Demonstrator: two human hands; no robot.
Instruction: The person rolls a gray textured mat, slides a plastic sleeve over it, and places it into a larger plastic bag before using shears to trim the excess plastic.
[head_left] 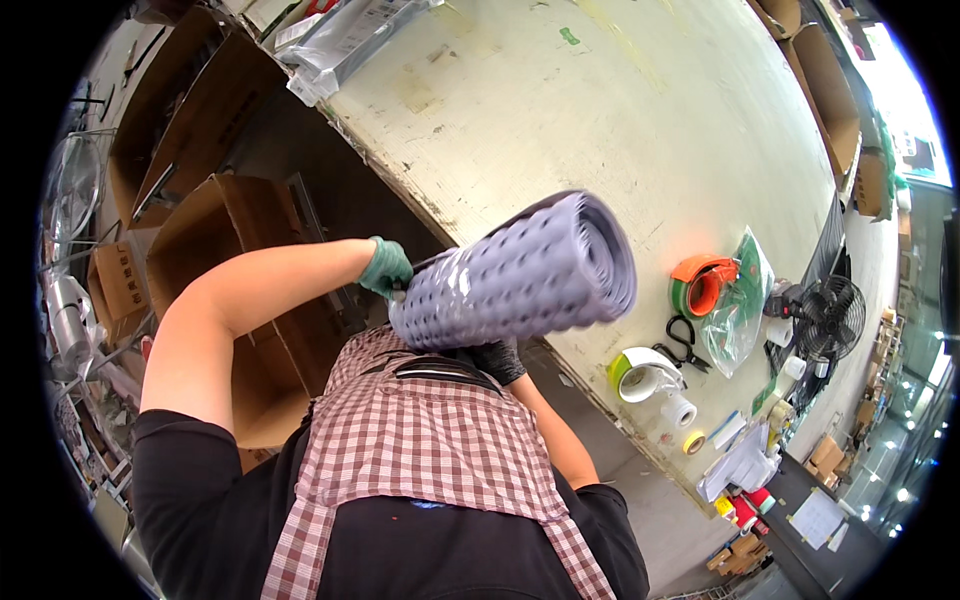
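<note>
In the head view, a grey-purple bumpy roll (515, 275) is held over the tabletop's (560, 130) edge, its spiral end pointing toward 2 o'clock. The left hand (388, 268), in a green glove, is at the roll's 9 o'clock end, its fingers (397, 282) curled nearly closed on the edge there. The right hand (499, 359), in a black glove, is under the roll at 6 o'clock; its fingers are hidden, so I cannot tell how far they open. From the roll, orange tape (703, 284) and a clear bag (733, 335) lie at 3 o'clock, scissors (684, 345) and white tape (640, 380) at 4 o'clock. 1 open carton (272, 395) stands at 8 o'clock.
</note>
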